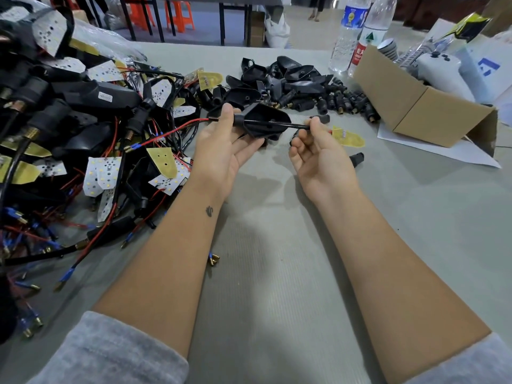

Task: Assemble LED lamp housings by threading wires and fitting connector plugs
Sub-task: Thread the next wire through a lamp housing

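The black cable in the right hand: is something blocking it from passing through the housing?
Nothing visible blocks it. The black cable already runs across the open housing, which the left hand holds; the right hand pinches its end.

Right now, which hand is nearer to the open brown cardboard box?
Right. The right hand is just left of the brown cardboard box. The left hand, holding the black plastic lamp housing, is farther left.
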Available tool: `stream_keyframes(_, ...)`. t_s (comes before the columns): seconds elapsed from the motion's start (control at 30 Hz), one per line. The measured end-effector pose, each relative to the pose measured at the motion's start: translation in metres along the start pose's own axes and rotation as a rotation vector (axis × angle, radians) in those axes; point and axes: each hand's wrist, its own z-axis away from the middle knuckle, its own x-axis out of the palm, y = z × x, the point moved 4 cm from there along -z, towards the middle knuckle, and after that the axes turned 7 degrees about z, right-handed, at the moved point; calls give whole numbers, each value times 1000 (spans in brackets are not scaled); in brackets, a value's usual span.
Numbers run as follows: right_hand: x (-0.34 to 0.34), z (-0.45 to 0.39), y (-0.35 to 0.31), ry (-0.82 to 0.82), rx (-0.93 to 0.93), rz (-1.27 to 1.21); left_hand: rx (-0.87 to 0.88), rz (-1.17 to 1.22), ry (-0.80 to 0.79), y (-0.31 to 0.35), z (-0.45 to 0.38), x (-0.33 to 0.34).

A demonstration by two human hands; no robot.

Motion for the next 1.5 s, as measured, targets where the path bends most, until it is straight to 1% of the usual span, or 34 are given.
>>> stream_keyframes(0.13, 11, 5, 2, -97, -85, 286, -13, -33, -48, -4, 2, 5)
stream_keyframes(0.23, 14, 8, 3, -123, -120, 382, -3, -107, -91, -8, 3, 8)
stream_keyframes(0.3, 12, 8, 2, -106, -92, 342, 33, -141, -65, -6, 2, 6)
stream_keyframes(0.4, 7, 5, 1, -44, -47, 244, 74, -174, 31, 0, 1, 0)
stream_keyframes(0.5, 5, 4, 1, -31, -54, 232, 82, -170, 71, 1, 3, -1)
stream_keyframes(0.6, 6, 4, 1, -44, -78, 254, 67, -126, 82, 1, 3, -1)
stream_keyframes(0.7, 7, 7, 0, -96, -75, 287, 15, -71, 59, 1, 3, -2)
stream_keyframes(0.77, 9, 8, 0, -114, -82, 351, -15, -86, 35, -1, 3, -1)
stream_keyframes(0.87, 10, 10, 0, -84, -105, 423, -19, -118, 34, -5, 4, 1)
stream_keyframes(1.0, 7, 8, -3, -37, -103, 331, -10, -117, 62, -3, 2, -2)
stream_keyframes(1.17, 10, 9, -5, -101, -77, 159, 0, -130, 71, -3, 2, -2)
stream_keyframes(1.23, 10, 10, -4, -86, -54, 160, -6, -144, 62, -4, 2, -2)
stream_keyframes(1.3, 8, 9, -4, -48, -86, 275, -22, -172, 44, -5, 2, -2)
stream_keyframes(1.43, 7, 9, -3, 3, -223, 586, -38, -251, 36, -7, 2, 0)
stream_keyframes(1.5, 7, 9, -4, 32, -283, 674, -38, -283, 40, -7, 3, 1)
